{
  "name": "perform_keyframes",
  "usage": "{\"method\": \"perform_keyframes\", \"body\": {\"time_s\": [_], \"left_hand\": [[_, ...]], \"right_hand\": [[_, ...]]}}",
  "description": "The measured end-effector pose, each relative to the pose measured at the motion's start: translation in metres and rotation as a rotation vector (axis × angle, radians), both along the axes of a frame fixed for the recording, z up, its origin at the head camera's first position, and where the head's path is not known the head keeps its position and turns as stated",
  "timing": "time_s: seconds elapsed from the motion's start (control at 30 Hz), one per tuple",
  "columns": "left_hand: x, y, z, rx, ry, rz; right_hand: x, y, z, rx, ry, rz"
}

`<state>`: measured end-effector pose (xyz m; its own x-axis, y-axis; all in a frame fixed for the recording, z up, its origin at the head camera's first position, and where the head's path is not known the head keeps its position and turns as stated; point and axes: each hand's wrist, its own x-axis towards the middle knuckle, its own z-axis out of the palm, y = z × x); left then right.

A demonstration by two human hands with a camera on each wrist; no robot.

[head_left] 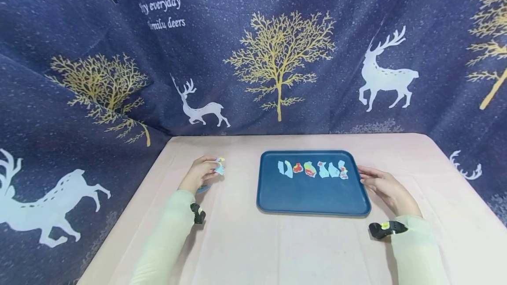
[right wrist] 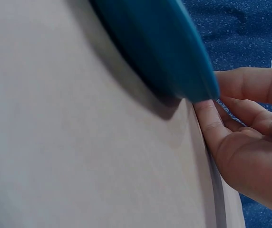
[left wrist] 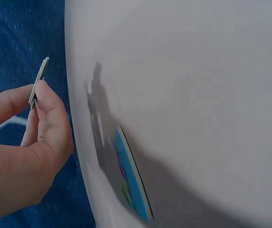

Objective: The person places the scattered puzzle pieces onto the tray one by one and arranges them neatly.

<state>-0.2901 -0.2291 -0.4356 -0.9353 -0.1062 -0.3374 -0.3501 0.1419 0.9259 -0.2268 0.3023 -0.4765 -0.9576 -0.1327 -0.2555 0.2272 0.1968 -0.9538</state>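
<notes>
My left hand (head_left: 202, 173), at the left of the table, pinches a small flat piece (head_left: 219, 169), light blue with some yellow. From the left wrist view this thin piece (left wrist: 40, 78) is seen edge-on between thumb and fingers. Below that hand lies a flat blue piece (left wrist: 135, 175) with coloured print, mostly covered by the hand in the head view. With thumb and fingers, my right hand (head_left: 390, 188) holds the right rim of a dark blue tray (head_left: 313, 199). Several irregular printed pieces (head_left: 310, 169) lie in a row across the tray's far half.
A pale pink cloth covers the table (head_left: 237, 241). Behind it hangs a navy curtain (head_left: 190, 56) printed with white deer and golden trees. Black wrist cameras (head_left: 197, 213) sit on both sleeves.
</notes>
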Motion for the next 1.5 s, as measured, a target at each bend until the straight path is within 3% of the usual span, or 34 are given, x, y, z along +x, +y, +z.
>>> {"method": "perform_keyframes", "body": {"time_s": [0.33,0.87,1.17,1.5], "left_hand": [[-0.013,0.044,0.002,0.087,0.030,-0.023],[-0.019,0.110,0.000,0.151,0.076,-0.061],[-0.023,0.140,-0.005,0.118,0.038,-0.085],[-0.021,0.166,-0.007,0.010,0.025,-0.077]], "right_hand": [[0.000,0.002,0.000,0.003,0.022,0.003],[0.000,0.000,0.000,0.005,0.001,-0.001],[0.000,0.001,-0.002,-0.010,0.023,0.001],[0.000,0.001,-0.001,0.014,0.007,-0.008]]}}
